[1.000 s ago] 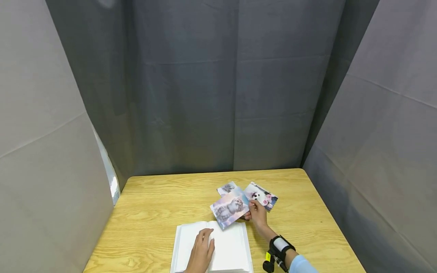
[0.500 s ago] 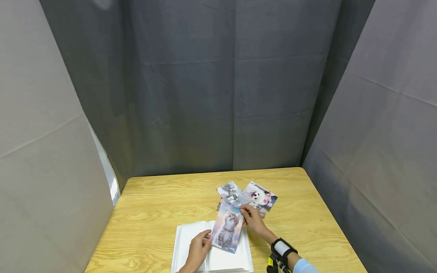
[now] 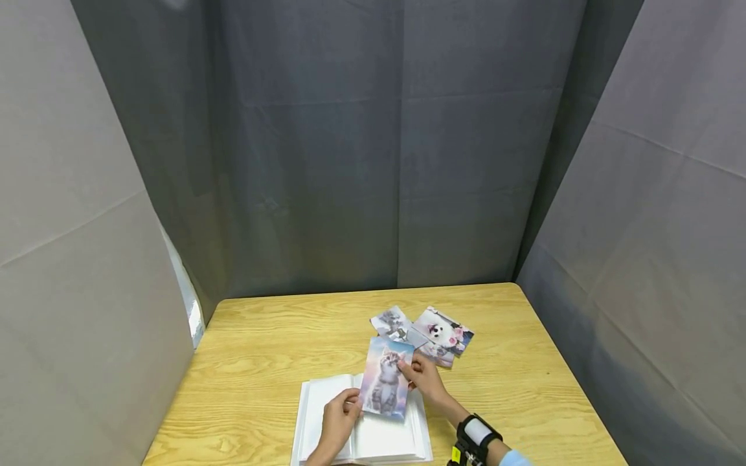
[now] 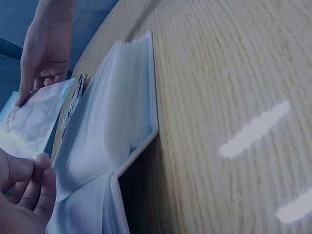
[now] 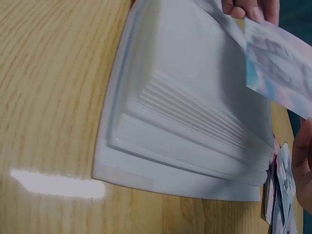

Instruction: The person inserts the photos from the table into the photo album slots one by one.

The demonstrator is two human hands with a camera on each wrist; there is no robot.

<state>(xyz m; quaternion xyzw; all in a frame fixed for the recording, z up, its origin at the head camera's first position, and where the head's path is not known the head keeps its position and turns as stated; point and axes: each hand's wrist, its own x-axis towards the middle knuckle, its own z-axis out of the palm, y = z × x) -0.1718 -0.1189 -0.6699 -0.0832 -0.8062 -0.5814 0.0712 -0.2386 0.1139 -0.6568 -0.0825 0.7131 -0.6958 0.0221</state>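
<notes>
A kitten photo card (image 3: 386, 380) with a pink and blue background is held up, tilted, over an open white photo album (image 3: 380, 443). My right hand (image 3: 427, 378) pinches its right edge, thumb on the picture side. At its lower left edge my left hand (image 3: 339, 419) pinches the card between thumb and fingers. The right wrist view shows the left hand (image 5: 253, 9) at one card corner and the right hand (image 5: 303, 168) at the far edge. Blank pages (image 4: 129, 92) of the album lie spread beneath.
Beyond the album lie several overlapping photo cards, among them one of a white dog with pink flowers (image 3: 441, 331) and a grey one (image 3: 396, 323). All rest on a wooden table (image 3: 250, 362). Grey curtains (image 3: 315, 162) stand behind and at both sides.
The kitten card has come off the photo pile toward the album and turned upright. My left hand has gone from resting on the album page to pinching the card's edge.
</notes>
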